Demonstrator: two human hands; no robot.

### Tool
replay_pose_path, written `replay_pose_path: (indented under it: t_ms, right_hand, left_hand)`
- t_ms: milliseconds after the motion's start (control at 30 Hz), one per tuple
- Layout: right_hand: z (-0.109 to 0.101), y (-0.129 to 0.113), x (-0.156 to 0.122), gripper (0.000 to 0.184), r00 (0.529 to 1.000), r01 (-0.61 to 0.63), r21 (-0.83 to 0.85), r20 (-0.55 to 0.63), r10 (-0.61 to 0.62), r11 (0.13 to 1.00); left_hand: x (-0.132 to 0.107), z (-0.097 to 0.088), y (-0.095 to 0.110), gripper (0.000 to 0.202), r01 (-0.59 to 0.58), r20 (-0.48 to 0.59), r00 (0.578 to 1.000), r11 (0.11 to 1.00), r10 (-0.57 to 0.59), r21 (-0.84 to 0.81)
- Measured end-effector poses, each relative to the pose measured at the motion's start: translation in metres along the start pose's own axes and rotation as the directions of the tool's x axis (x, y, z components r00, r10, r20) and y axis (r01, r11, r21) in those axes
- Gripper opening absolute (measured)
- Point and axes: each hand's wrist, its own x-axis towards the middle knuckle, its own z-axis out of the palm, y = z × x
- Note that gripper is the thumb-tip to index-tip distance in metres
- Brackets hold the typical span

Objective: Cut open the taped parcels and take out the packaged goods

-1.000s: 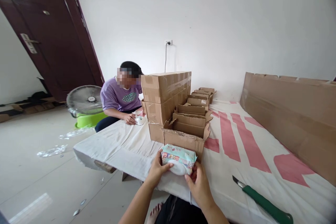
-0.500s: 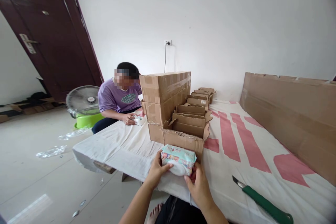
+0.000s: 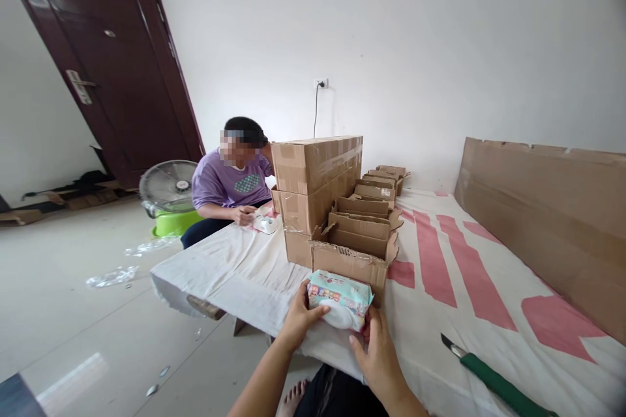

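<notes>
Head view, left hand (image 3: 298,320): your fingers curled closely round the left end of the wipes pack (image 3: 342,285), thumb pressed by its white lid (image 3: 341,316).
Right hand (image 3: 377,353): yours was loosely spread at the pack's right end, thumb clear; whether its fingertips bore on it, you could not tell.
Place: the pack was at the table (image 3: 229,277)'s near edge, just before the nearest open box (image 3: 349,262).
Slip risk: had your left grip slackened, the pack might have dropped off the edge, the right hand giving little support.
Knife risk: the knife (image 3: 503,386) lay blade bared; a wide rightward sweep could have cut you.
Pack direction: long axis crosswise before you, right end lower in view, lid towards you.
</notes>
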Motion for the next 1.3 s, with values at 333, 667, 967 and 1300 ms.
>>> replay_pose_path:
  t_ms: [333, 667, 967, 1300]
  right_hand:
    - [-0.002, 0.0, 0.001, 0.059, 0.999, 0.014, -0.022, 0.047, -0.013, 1.0]
    - [-0.002, 0.003, 0.0, 0.052, 1.0, 0.03, -0.017, 0.007, -0.03, 0.999]
    - [-0.005, 0.0, 0.0, 0.049, 1.0, 0.019, 0.023, 0.002, -0.019, 1.0]
    - [-0.013, -0.017, 0.003, 0.051, 1.0, -0.026, 0.036, 0.002, 0.025, 0.999]
  left_hand:
    - [0.003, -0.004, -0.007, 0.082, 0.002, 0.001, 1.0, 1.0, -0.002, -0.031]
    - [0.002, -0.004, -0.006, 0.08, -0.001, -0.002, 1.0, 1.0, 0.001, -0.024]
    - [0.0, -0.002, -0.006, 0.081, 0.003, -0.02, 1.0, 0.999, -0.004, -0.034]
    - [0.001, -0.002, -0.005, 0.096, 0.011, 0.014, 1.0, 1.0, -0.011, 0.014]
